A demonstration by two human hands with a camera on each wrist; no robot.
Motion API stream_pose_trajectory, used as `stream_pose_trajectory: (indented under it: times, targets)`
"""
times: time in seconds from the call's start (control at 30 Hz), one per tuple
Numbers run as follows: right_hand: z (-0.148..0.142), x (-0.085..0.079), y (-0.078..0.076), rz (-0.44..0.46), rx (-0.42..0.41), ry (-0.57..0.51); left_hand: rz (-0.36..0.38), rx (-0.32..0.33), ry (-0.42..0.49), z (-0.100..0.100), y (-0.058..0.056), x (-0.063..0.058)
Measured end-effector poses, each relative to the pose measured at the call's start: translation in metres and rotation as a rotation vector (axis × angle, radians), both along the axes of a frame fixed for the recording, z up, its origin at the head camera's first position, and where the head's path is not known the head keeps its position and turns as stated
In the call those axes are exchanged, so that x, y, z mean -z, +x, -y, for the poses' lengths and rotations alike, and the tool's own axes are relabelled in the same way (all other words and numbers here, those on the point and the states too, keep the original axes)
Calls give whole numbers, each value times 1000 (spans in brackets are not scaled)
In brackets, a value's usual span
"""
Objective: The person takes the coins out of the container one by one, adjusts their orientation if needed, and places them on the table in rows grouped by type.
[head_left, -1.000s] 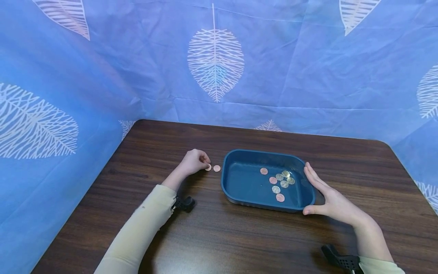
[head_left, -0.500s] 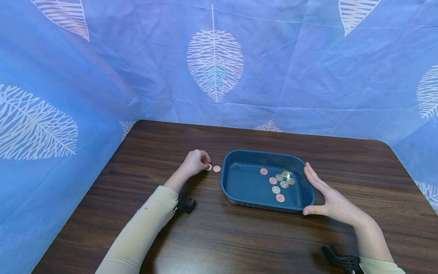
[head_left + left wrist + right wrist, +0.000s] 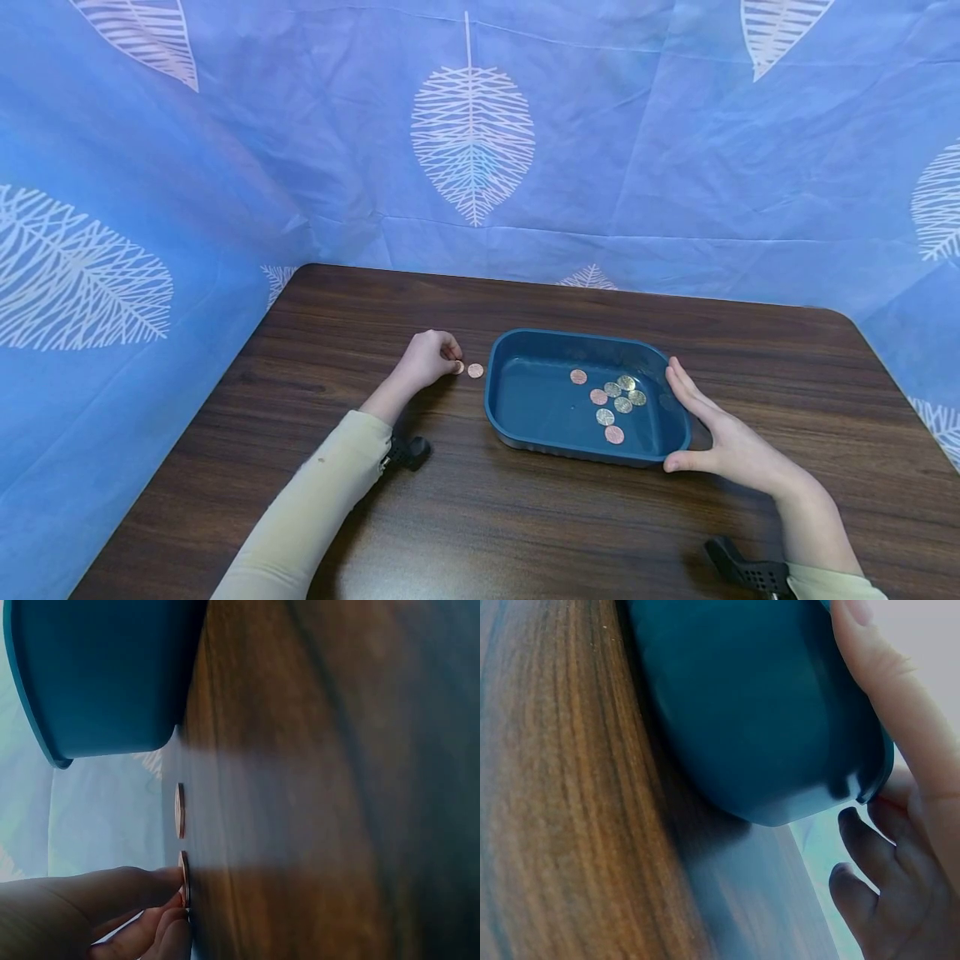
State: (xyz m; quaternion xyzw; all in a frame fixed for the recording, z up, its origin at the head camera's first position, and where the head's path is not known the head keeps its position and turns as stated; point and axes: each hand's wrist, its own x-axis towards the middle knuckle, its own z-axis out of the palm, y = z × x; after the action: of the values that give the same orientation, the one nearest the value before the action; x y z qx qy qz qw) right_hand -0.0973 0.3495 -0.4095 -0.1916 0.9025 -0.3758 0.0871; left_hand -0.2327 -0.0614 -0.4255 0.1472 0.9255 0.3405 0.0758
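In the head view my left hand (image 3: 429, 358) is low at the tray's left, thumb and fingertips pinching a copper coin (image 3: 460, 367) at table level. Between that hand and the blue tray (image 3: 525, 332), a second copper coin (image 3: 476, 371) lies flat. The left wrist view shows the thumb against the face of the pinched coin (image 3: 184, 879) and fingertips at its lower edge. My right hand (image 3: 723, 437) holds the tray's right end, thumb at the near corner and fingers along the far side. Inside the tray lie several copper and silvery coins (image 3: 623, 405), grouped toward the right.
A dark wood-grain table (image 3: 525, 525) carries everything. Behind it and at the left hangs a blue cloth (image 3: 337, 125) with white leaf prints. Each wrist wears a black camera mount, one of them by the left sleeve (image 3: 408, 452).
Almost nothing moves. My left hand with the pinched coin has shifted very slightly to the right; the right hand, the tray and the other coins stay in place.
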Motion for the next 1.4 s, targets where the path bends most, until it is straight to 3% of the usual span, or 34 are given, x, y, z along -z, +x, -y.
stream_pose_trajectory:
  times: [0.37,0.77,0.93,1.13,1.4]
  targets:
    - [0,1,0,12,9,-6,8,-24,4,-2,0,-2]
    - [0,0,0,23,9,-21,-147,-1,163,-21,9,-39]
    - [1,0,0,20,13,-9,-156,63,206,-43,18,-55]
    - [1,1,0,21,17,-2,-164,202,222,-76,27,-74]
    - [1,0,-1,30,9,-18,-146,333,246,-114,37,-82]
